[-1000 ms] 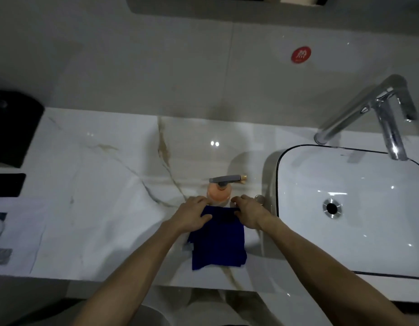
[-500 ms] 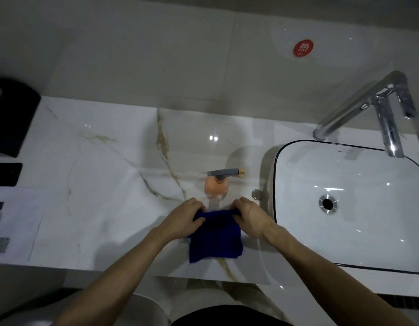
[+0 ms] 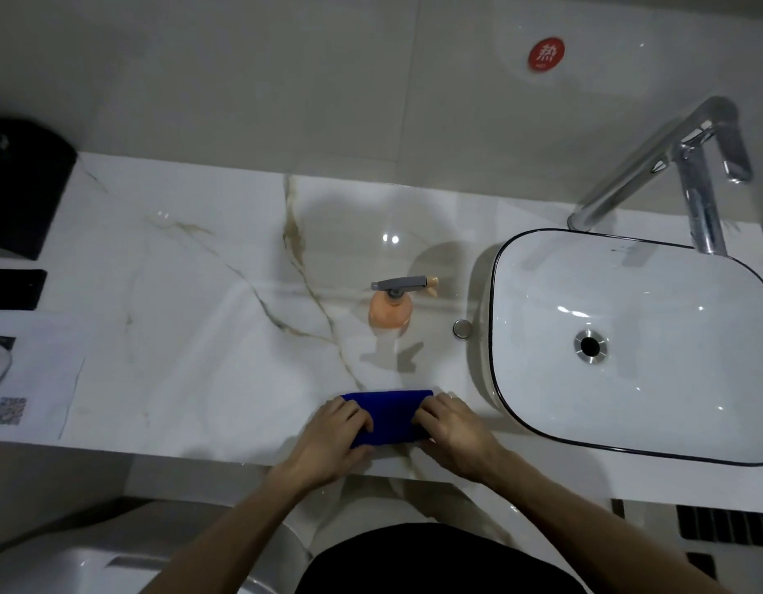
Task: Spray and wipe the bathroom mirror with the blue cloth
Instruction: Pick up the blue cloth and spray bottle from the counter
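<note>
Since the earlier frame both hands and the blue cloth [image 3: 386, 418] have come back from right in front of the spray bottle [image 3: 391, 308] to the near edge of the bench [image 3: 191, 336]; cloth now reads as a shorter, wider folded band rather than a longer hanging piece. Bottle hasn't shifted.

Left hand [image 3: 330, 439] is on the cloth's left end, fingers curled over it, thumb side toward the bench edge. Right hand [image 3: 454, 430] is on the cloth's right end, fingers bent over the fabric. Hands are apart, with a blue strip showing between them. Whether the thumbs are tucked under the cloth: can't tell.

Cloth lies flat on the bench, well in front of the spray bottle and clear of it. Bottle is orange, grey trigger head, nozzle pointing toward the sink [image 3: 628, 439], standing upright.

Relative to the bottle: small round metal cap [image 3: 461, 328] just to its right, between bottle and sink. White basin with dark rim further right, drain [image 3: 590, 346] visible, chrome tap [image 3: 688, 165] at its far side. Red round sticker [image 3: 546, 54] on the wall tile behind and right. Far left of the bottle: printed sheet with QR code [image 3: 32, 379], dark flat item [image 3: 13, 289] behind it.
</note>
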